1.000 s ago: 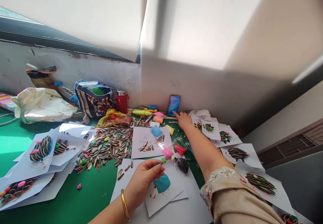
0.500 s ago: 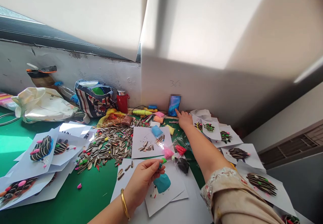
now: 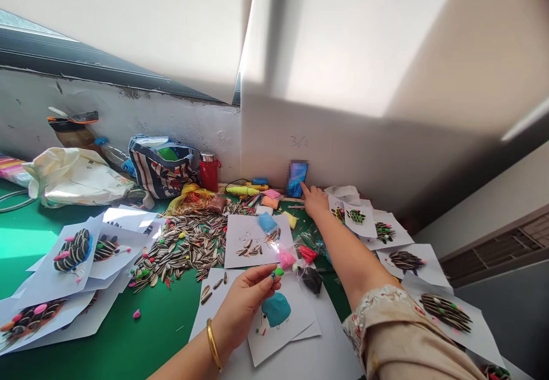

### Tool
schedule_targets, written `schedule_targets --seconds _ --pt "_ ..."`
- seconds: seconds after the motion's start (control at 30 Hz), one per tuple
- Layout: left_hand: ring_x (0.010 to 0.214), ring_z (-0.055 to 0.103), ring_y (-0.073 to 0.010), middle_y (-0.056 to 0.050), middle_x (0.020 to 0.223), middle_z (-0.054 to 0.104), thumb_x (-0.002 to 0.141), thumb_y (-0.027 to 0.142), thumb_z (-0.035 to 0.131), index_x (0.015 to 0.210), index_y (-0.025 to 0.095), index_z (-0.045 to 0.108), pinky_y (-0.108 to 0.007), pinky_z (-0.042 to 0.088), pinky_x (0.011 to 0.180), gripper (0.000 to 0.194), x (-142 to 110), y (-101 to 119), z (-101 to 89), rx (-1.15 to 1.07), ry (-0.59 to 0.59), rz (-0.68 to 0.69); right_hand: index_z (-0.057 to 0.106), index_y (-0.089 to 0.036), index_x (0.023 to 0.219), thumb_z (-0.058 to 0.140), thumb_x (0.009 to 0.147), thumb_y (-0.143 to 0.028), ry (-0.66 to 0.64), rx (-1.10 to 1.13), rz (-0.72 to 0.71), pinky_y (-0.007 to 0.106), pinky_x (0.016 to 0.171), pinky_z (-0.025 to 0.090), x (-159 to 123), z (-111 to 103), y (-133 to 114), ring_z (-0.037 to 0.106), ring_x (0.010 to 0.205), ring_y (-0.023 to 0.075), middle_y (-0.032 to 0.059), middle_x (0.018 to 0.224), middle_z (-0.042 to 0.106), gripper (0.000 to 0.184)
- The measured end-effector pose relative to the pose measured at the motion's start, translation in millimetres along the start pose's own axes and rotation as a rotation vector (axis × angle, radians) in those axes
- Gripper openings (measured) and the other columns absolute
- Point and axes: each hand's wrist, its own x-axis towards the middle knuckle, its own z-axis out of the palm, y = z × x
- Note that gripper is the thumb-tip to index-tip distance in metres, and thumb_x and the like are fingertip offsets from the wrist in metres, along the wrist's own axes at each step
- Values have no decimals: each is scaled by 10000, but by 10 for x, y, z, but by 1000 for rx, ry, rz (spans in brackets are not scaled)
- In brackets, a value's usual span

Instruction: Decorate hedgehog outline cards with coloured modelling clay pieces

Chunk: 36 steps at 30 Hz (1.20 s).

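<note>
My left hand (image 3: 251, 294), with a gold bangle at the wrist, pinches a small lump of green clay (image 3: 278, 272) between thumb and fingers. Below it lies a white sheet (image 3: 288, 330) carrying a hedgehog drawing whose back is a flat patch of blue clay (image 3: 277, 310). My right hand (image 3: 316, 202) is stretched far forward, holding nothing. Its index finger points at the lit screen of a phone (image 3: 297, 181) propped against the wall and appears to touch it. Several sunflower seeds (image 3: 206, 297) lie on paper left of the drawing.
A large heap of sunflower seeds (image 3: 184, 246) covers the green table. Finished seed hedgehogs on paper (image 3: 72, 254) are stacked at left, others (image 3: 446, 311) at right. Bags of coloured clay (image 3: 266, 223) lie mid-table. A red flask (image 3: 209, 173) and a striped bag (image 3: 163, 168) stand by the wall.
The phone screen now shows a different display with small icons or dots. My left hand has shifted slightly, still pinching the green clay. My right hand stays at the phone.
</note>
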Motion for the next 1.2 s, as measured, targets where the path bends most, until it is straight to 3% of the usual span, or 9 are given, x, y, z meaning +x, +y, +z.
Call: schedule_targets --seconds 0.13,0.23,0.37,0.5,0.6,0.67,0.8,0.93,1.2 --pt "772 645 -151 -71 819 724 612 412 877 934 143 745 -255 500 751 440 -9 15 17 15 36 8 228 -243 1539 383 915 -153 100 91 -7 433 904 385 -77 -317 -80 461 1111 313 160 1225 529 649" --pt "595 540 -91 -6 621 623 628 471 851 785 137 707 -199 425 577 397 -17 25 12 48 31 48 409 -185 1458 365 948 -177 163 162 -73 399 898 402 -324 -608 -236 490 1105 294 166 1220 548 512" --pt "513 423 -60 44 531 502 662 505 815 697 137 643 -182 328 491 408 -22 28 -6 62 4 124 635 -255 1226 443 951 -209 237 349 -334 330 909 422 -1049 -959 -534 544 1062 220 80 1130 613 339" --pt "657 576 -105 -2 711 643 615 409 868 848 151 666 -227 456 655 401 -32 42 10 51 20 166 683 -236 1111 494 941 -222 301 645 -523 361 875 441 -1935 -1173 -769 579 971 217 69 1001 646 255" --pt "753 635 -147 -24 787 692 631 389 862 1003 178 647 -271 483 742 479 -39 37 23 52 -20 181 673 -229 1141 505 957 -263 268 769 -437 369 841 455 -2367 -1189 -839 583 933 218 72 976 647 251" --pt "747 635 -148 -31 788 696 663 418 837 971 172 644 -268 478 721 439 -38 16 21 73 -44 185 673 -230 1146 534 954 -307 223 863 -416 359 818 473 -2496 -1140 -856 587 921 217 71 968 645 248" --pt "671 593 -132 -25 713 662 732 477 766 839 147 658 -252 447 643 364 -23 -36 -2 193 -66 235 701 -235 1037 645 895 -307 151 1057 -367 323 760 494 -2536 -1014 -914 593 843 190 42 903 645 169" --pt "650 571 -132 -28 699 663 764 480 725 797 143 686 -249 426 614 341 -9 -36 -24 359 -44 324 710 -241 951 673 870 -253 200 1191 -330 302 716 484 -2545 -930 -1002 584 765 168 14 833 654 91" --pt "608 574 -150 -20 617 648 749 504 704 677 164 635 -263 434 594 355 3 5 -12 534 2 312 701 -237 896 586 924 -261 289 1143 -372 321 717 484 -2569 -777 -837 588 786 182 32 818 654 120"
